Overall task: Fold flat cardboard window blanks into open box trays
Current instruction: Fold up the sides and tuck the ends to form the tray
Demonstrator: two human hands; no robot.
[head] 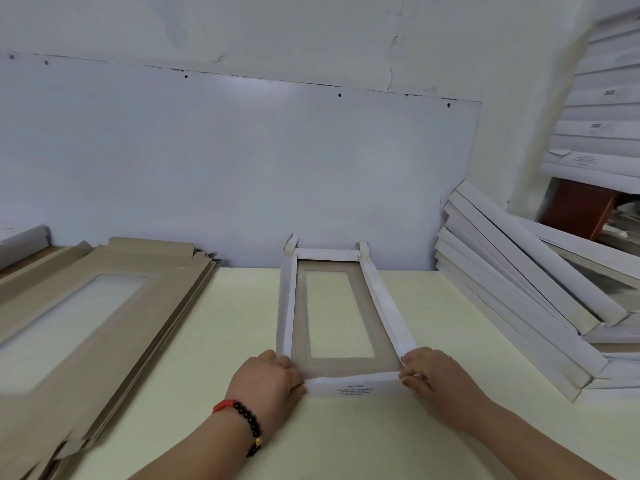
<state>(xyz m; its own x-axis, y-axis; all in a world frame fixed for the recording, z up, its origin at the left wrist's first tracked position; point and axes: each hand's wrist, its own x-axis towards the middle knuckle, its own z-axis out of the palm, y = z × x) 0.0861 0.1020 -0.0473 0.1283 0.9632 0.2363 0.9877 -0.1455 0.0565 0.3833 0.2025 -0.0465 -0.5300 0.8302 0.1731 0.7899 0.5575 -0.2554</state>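
Your left hand (273, 372) and right hand (433, 374) are apart, each pinching one near corner of the tray (337, 315), holding the near wall (353, 384) up. Tray sits at desk (242, 323) centre, approx 12 o'clock from you. Both long walls stand; the far wall's up too, but its corner tabs (363, 249) stick out loose, so far corners look unlocked. Flat blanks stack (86, 306) waits at 9 o'clock; finished trays (512, 289) lean at 3 o'clock.
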